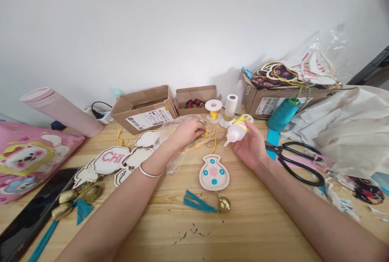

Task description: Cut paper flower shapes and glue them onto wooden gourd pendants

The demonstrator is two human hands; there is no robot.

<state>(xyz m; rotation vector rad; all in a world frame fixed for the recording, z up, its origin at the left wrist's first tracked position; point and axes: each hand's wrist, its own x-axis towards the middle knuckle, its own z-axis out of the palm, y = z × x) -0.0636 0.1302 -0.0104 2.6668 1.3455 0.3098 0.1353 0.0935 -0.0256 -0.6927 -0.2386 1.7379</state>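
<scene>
My right hand (251, 148) is wrapped round a glue bottle (238, 130), white with a yellow label, its nozzle tilted down to the left. My left hand (191, 130) reaches into a clear plastic bag (173, 132) with yellow cords; its fingers are pinched together, and what they hold, if anything, I cannot make out. Between my arms lies a pouch-shaped wooden pendant (214, 175) with blue flowers and a pink one. A gold bell (224, 205) and a teal tassel (199, 202) hang from its lower end.
Black scissors (299, 152) and a teal thread cone (284, 114) are at right, near a filled cardboard box (264, 104). Spools (213, 110) and an open box (146, 110) stand at the back. More wooden pendants (107, 160), a phone (36, 205) and a pink tumbler (62, 112) are at left.
</scene>
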